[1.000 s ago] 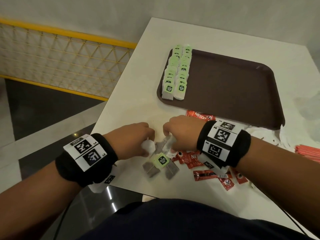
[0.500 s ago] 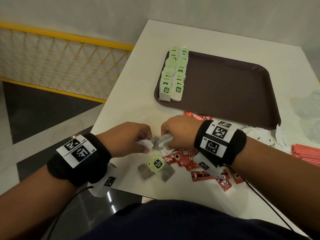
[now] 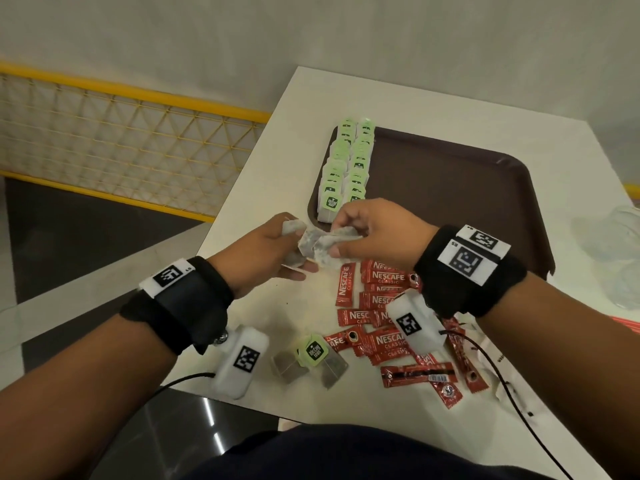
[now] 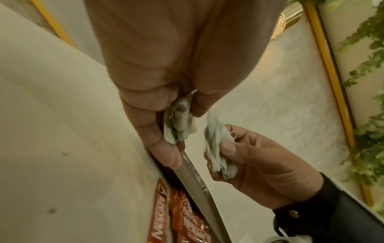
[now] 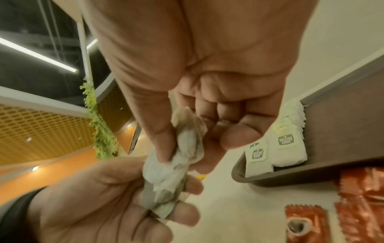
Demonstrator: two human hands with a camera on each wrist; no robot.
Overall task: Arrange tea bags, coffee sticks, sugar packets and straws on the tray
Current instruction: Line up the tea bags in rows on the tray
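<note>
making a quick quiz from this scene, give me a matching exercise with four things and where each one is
Things:
1. rows of green-tagged tea bags
2. coffee sticks
3. crumpled tea bags
4. loose tea bags

Places:
A. scattered on the table under the right wrist
B. held between the left hand and right hand
C. on the table near its front edge
D. on the tray, left side

Pairs: 1-D, 2-A, 3-B, 4-C

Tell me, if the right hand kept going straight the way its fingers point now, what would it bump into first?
Most likely the left hand. The right hand points leftward across the table, its tea bags almost against the left hand's fingers. Depth is unclear, but they look level.
</note>
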